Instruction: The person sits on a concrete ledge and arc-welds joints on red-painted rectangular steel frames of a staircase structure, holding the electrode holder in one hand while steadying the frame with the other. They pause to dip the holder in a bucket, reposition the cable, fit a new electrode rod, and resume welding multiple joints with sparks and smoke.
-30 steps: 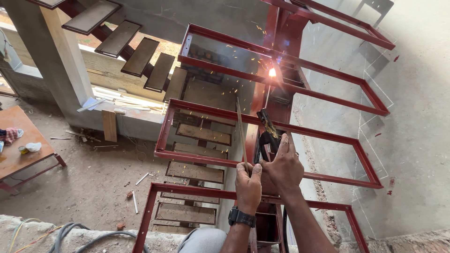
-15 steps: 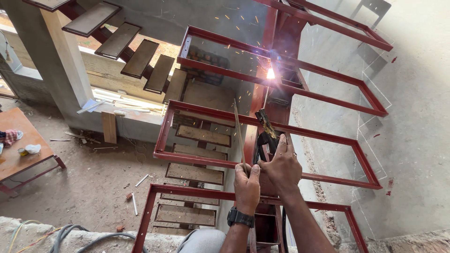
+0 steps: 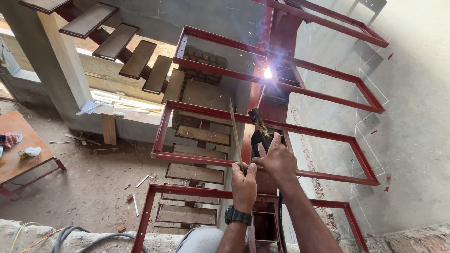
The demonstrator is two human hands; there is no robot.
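**Overhead: two hands, welding rod, red stair frames**

- Left hand (image 3: 243, 182): fingers closed, pinching the lower end of a thin welding rod (image 3: 235, 133); black wristwatch (image 3: 237, 215) on the wrist.
- Welding rod: stands nearly upright, tilted slightly left, rising from the left hand in front of the red steel frame (image 3: 161, 131).
- Right hand (image 3: 278, 159): curled tight around a black electrode holder (image 3: 258, 131), just right of the left hand, knuckles almost touching it.
- Electrode holder: points up and away, toward the central red column (image 3: 269, 100).
- Bright weld arc (image 3: 267, 73): on the column, well above both hands, with scattered sparks.
- Surroundings: open rectangular red frames stepping upward; dark stair treads (image 3: 140, 58) at upper left; a reddish bench (image 3: 18, 145) at left on the dusty floor; grey cables (image 3: 79, 236) on the near ledge.
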